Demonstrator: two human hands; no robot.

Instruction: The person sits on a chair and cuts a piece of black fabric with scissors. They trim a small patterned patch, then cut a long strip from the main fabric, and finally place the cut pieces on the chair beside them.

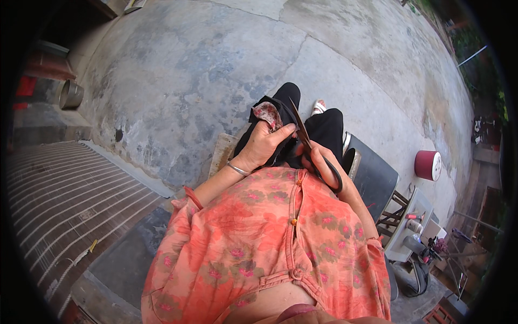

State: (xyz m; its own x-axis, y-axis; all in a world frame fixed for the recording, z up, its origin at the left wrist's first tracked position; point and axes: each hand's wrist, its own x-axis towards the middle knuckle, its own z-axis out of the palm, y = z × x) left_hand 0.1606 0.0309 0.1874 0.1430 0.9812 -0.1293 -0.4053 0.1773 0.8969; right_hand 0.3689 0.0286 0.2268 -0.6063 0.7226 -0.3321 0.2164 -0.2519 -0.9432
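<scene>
My left hand [263, 146], with a metal bangle on its wrist, grips a crumpled piece of floral cloth [268, 113] together with black fabric [277, 104] above my lap. In my right hand [321, 162] are scissors [300, 123] with dark, rusty-looking blades and black handles. The blades point away from me, just right of the left thumb. Black trousers [328, 125] cover my knees behind the cloth. Where the black fabric ends and the trousers begin is hard to tell. The right fingertips are partly hidden.
A dark-seated chair [370, 174] stands close on the right, with a small table [408, 233] holding several items beyond it. Farther right is a red round container [427, 165] on the concrete floor. A corded, slatted surface [81, 202] lies left; a metal bucket [72, 94] stands at upper left.
</scene>
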